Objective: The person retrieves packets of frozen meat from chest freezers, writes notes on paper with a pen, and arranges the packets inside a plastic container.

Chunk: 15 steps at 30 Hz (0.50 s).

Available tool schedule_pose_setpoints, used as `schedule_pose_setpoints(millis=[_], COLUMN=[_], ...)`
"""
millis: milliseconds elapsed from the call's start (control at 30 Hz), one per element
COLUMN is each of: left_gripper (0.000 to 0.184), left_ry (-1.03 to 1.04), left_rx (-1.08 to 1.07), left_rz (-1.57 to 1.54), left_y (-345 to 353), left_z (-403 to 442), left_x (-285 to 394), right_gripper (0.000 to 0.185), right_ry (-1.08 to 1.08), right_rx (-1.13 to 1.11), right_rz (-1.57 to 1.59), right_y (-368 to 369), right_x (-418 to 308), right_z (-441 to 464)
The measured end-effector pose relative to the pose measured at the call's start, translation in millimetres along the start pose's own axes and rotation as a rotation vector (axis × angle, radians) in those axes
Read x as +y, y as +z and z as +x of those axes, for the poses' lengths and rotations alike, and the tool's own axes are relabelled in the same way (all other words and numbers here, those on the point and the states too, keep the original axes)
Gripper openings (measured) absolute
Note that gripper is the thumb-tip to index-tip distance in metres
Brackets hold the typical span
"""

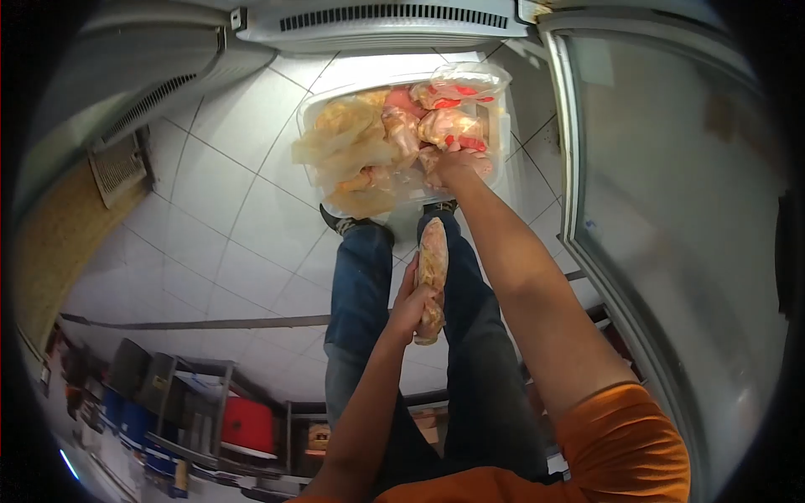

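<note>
My left hand (408, 312) is wrapped round the lower part of a long, plastic-wrapped pack of pale meat (433, 256), held upright in view above my legs. Farther forward, my right hand (457, 166) reaches into a white plastic tub (309, 178) on the floor. Its fingers are curled against a bagged pack of meat (430, 161) near the tub's right front side; the fingertips are partly hidden. Other bagged meat packs (449, 127), some with red markings, lie in the tub. Crumpled yellowish plastic (340, 144) covers its left side.
A glass-fronted door (671, 184) stands along the right. Grey appliances with vents (394, 18) line the back and left. My shoes (352, 222) are close to the tub's front. Behind me are a metal rack (197, 411) and a red box (247, 425).
</note>
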<state>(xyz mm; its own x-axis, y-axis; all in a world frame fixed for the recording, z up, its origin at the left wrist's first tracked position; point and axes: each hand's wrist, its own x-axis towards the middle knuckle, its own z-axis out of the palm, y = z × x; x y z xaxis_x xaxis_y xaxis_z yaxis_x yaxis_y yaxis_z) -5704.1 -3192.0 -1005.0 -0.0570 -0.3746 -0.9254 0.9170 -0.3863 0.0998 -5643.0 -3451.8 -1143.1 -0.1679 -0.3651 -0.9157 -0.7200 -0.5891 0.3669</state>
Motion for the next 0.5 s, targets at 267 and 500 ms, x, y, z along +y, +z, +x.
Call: schedule_pose_setpoints(millis=[267, 500], left_gripper=[0.091, 0.099], left_ry=[0.095, 0.195], left_rx=[0.059, 0.157], left_rz=[0.239, 0.474], left_y=[-21, -22], left_z=[42, 71], left_x=[-9, -22], right_gripper=[0.078, 0.072], right_ry=[-0.212, -0.627], right_rx=[0.125, 1.45], right_rz=[0.146, 0.003], right_y=[17, -31], right_x=[16, 50], right_z=[13, -30])
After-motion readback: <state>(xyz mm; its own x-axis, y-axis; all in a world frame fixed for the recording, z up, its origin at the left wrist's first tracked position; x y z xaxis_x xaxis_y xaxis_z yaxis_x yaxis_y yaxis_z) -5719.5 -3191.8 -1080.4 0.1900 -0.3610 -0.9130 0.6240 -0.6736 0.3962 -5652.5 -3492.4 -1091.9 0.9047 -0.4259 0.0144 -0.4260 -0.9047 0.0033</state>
